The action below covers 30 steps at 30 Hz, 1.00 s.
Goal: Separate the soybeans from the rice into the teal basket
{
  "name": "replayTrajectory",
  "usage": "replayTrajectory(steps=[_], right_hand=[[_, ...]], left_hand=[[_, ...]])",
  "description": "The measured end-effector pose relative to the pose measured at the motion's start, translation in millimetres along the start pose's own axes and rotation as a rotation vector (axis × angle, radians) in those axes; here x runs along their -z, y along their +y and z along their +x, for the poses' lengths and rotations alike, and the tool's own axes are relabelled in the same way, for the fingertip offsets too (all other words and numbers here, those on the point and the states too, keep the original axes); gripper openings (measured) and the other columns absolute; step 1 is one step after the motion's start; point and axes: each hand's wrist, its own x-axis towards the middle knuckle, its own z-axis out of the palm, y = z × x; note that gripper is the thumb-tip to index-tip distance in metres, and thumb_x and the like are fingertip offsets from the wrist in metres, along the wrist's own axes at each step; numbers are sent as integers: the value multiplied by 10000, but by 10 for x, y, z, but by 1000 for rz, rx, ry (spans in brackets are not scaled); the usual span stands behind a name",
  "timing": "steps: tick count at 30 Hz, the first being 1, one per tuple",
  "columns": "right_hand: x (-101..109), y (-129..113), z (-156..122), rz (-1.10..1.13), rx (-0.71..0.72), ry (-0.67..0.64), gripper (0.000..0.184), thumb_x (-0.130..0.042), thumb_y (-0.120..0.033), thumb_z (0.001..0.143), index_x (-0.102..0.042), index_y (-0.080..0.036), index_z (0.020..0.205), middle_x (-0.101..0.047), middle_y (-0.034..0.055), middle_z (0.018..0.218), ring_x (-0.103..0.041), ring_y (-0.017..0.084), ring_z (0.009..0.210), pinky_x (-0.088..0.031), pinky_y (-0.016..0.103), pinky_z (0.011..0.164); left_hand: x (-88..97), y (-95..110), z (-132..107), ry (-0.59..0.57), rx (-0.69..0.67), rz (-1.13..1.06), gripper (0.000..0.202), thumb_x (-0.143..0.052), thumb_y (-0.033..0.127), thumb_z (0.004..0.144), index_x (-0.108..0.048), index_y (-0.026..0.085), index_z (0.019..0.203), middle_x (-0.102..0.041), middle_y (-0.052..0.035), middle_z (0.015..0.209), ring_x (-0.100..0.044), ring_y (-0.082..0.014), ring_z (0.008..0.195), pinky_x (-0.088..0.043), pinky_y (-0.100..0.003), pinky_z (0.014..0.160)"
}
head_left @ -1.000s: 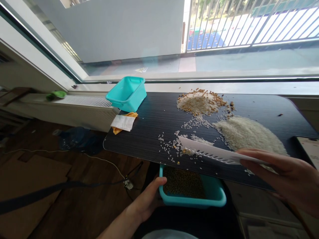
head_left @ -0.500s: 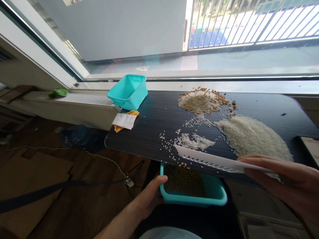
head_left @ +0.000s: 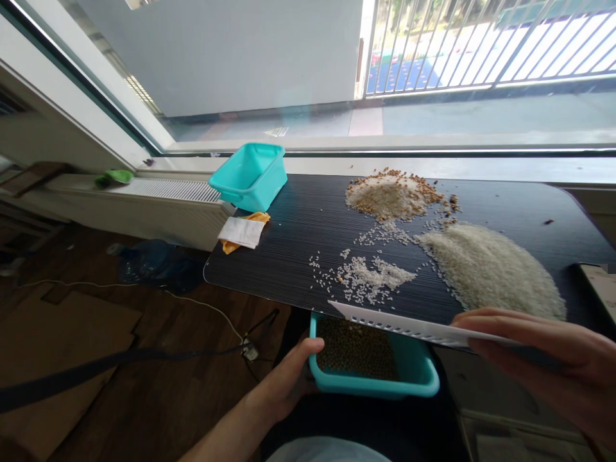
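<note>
My right hand (head_left: pixel 543 366) grips a flat white slotted scraper (head_left: pixel 409 326) whose edge lies at the near rim of the black table (head_left: pixel 298 224). Below that rim my left hand (head_left: pixel 283 385) holds a teal tub (head_left: pixel 418 382) with brown grains inside, thumb over its left wall. Small white rice scatter (head_left: pixel 368 279) lies just behind the scraper. A large white rice heap (head_left: pixel 486 266) sits to the right. Farther back is a mixed pile of rice and brown grains (head_left: pixel 389 196).
A second teal tub (head_left: pixel 248 174) stands tilted at the table's far left corner, beside a white and orange packet (head_left: pixel 240 232). A pale object (head_left: pixel 601 285) lies at the right edge. A radiator ledge with a green item (head_left: pixel 113 178) runs left; cables cross the wooden floor.
The scraper has slid toward me across the table to its near rim. The brown grains it was pushing are gone from the tabletop, leaving white rice behind. My left hand stays on the tub.
</note>
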Motion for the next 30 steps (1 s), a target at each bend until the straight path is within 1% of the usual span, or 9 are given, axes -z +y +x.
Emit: replayTrajectory(steps=[5, 8, 11, 14, 17, 21, 24, 27, 30], right_hand=[[-17, -67, 44, 13, 18, 35, 122, -643, -391, 787, -745, -437, 836, -751, -95, 823, -711, 156, 654, -548, 149, 591], [-56, -133, 81, 21, 23, 11, 117, -632, -412, 797, -745, -430, 819, -750, -98, 809, -710, 146, 651, -539, 135, 574], [-61, -138, 93, 15, 16, -3, 125, -629, -433, 801, -749, -409, 823, -752, -87, 806, -712, 148, 670, -541, 136, 586], [-43, -106, 145, -25, 0, 66, 132, -632, -432, 796, -751, -381, 821, -753, -74, 825, -710, 155, 674, -559, 164, 610], [-58, -95, 273, -54, -3, 116, 165, -611, -429, 797, -752, -344, 811, -752, -51, 812, -707, 168, 682, -568, 201, 599], [-131, -108, 433, -79, -21, 91, 236, -581, -435, 802, -755, -280, 840, -757, -1, 840, -707, 188, 721, -566, 242, 603], [-152, -120, 462, -84, -21, 55, 264, -569, -442, 812, -755, -256, 836, -757, 18, 835, -703, 187, 713, -562, 246, 602], [-128, -140, 443, -61, -3, 62, 227, -596, -427, 797, -759, -271, 821, -754, -1, 788, -698, 166, 663, -554, 211, 578], [-114, -169, 433, -36, 16, 81, 173, -624, -399, 776, -760, -294, 798, -751, -26, 763, -697, 151, 642, -545, 179, 559]], left_hand=[[2, 1, -4, -4, -6, 2, 629, -611, 510, 767, -540, 192, 1305, -728, -99, 1119, -603, -319, 1163, -482, -430, 933], [-1, 1, -11, -5, -4, 5, 630, -602, 510, 774, -533, 189, 1312, -722, -100, 1136, -598, -319, 1170, -481, -429, 934], [-5, 0, -15, -3, -8, 9, 620, -586, 513, 784, -535, 187, 1310, -701, -104, 1186, -609, -319, 1152, -478, -435, 942], [-4, 0, -12, -12, -25, 7, 606, -598, 512, 778, -555, 187, 1287, -680, -113, 1226, -598, -321, 1168, -478, -437, 944], [1, -1, -7, -14, -32, 5, 600, -622, 517, 759, -570, 199, 1266, -654, -113, 1272, -591, -325, 1176, -476, -446, 950], [7, -7, -9, -12, -41, -8, 586, -627, 505, 755, -577, 202, 1254, -648, -112, 1281, -571, -327, 1203, -472, -451, 961], [9, -8, -21, -17, -46, -16, 573, -616, 500, 763, -585, 191, 1245, -644, -118, 1286, -557, -325, 1222, -472, -445, 964], [14, 0, -32, -16, -49, -13, 579, -609, 512, 768, -588, 184, 1245, -619, -121, 1323, -556, -328, 1221, -467, -449, 968], [22, 11, -37, -13, -46, -3, 595, -610, 527, 762, -590, 178, 1244, -636, -125, 1297, -555, -333, 1222, -462, -458, 971]])
